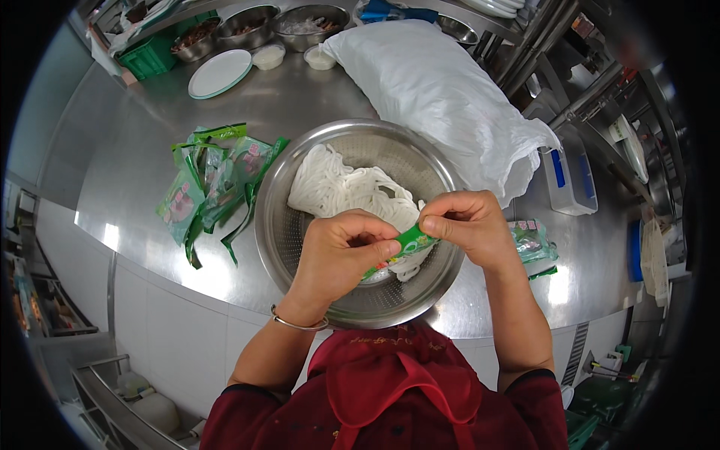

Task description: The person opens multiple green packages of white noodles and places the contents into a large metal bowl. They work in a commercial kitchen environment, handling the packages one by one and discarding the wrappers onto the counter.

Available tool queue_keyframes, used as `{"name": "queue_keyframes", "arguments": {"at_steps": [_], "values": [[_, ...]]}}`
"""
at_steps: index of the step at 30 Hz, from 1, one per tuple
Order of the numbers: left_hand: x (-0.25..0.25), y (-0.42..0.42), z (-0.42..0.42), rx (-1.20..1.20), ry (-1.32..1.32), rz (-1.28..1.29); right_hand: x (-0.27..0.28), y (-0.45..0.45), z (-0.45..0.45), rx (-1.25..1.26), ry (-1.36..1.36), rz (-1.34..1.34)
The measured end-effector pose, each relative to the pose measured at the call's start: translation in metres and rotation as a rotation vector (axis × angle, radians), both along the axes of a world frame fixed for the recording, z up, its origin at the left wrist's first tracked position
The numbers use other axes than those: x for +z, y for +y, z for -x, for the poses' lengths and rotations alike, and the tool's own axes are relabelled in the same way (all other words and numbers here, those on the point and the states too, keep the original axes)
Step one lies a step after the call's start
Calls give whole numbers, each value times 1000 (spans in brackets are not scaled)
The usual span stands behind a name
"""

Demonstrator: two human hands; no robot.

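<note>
Both hands grip a green plastic packet [413,242] bearing print, held above a perforated steel colander [281,247]. My left hand [343,247] pinches its left part between thumb and forefinger. At the packet's upper right end, my right hand [467,222] pinches the edge. Thick white noodles [349,183] lie in a heap in the colander, partly hidden behind my hands. Left of the colander rest several opened green plastic packets [208,180], crumpled together. Beyond my right forearm, another green packet [533,242] lies on the steel table.
On the steel worktable [146,129], a large white plastic bag [427,90] lies against the colander's far right side. Farther back are a white plate [220,74], lidded tubs [269,57], a green basket [147,57] and steel bowls [247,28]. A clear plastic box [571,174] stands at right.
</note>
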State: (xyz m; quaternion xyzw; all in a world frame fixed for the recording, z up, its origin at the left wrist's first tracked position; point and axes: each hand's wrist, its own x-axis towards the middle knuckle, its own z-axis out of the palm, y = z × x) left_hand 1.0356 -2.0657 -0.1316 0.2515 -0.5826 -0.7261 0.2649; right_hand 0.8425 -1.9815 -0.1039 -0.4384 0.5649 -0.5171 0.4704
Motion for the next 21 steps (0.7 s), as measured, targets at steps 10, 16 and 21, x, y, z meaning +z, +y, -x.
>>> {"name": "queue_keyframes", "arguments": {"at_steps": [10,16,21], "values": [[-9,9,5,61,-46,125,9,0,-14,85,576,146],[-13,19,17,303,-43,584,-23,3,-36,-267,255,-42],[-6,20,18,339,-7,551,-47,-2,-26,-487,-278,57]]}}
